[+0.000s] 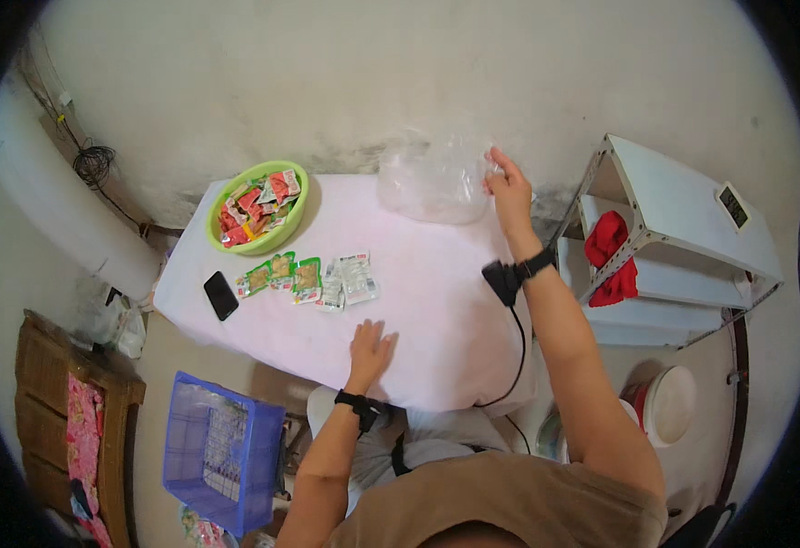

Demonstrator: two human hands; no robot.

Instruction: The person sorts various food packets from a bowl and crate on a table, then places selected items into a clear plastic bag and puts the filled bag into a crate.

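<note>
At the far side of the table, my right hand (511, 194) has its fingers at the right edge of a clear plastic bag (432, 183) and grips it there. The bag looks puffed out and empty. My left hand (370, 353) rests near the table's front edge, fingers apart, holding nothing. Just beyond it lie small snack packets in a row: silver-white packets (358, 278) nearest the hand, then green-edged packets (307, 280) further left. A light green basin (297, 222) at the back left holds many red, white and green packets (255, 208).
A black phone (221, 296) lies on the white-covered table (436, 338). A white metal shelf (683, 210) with a red cloth (612, 260) stands right. A blue plastic crate (263, 457) is on the floor at left. A black cable (522, 356) runs from my right wrist across the table.
</note>
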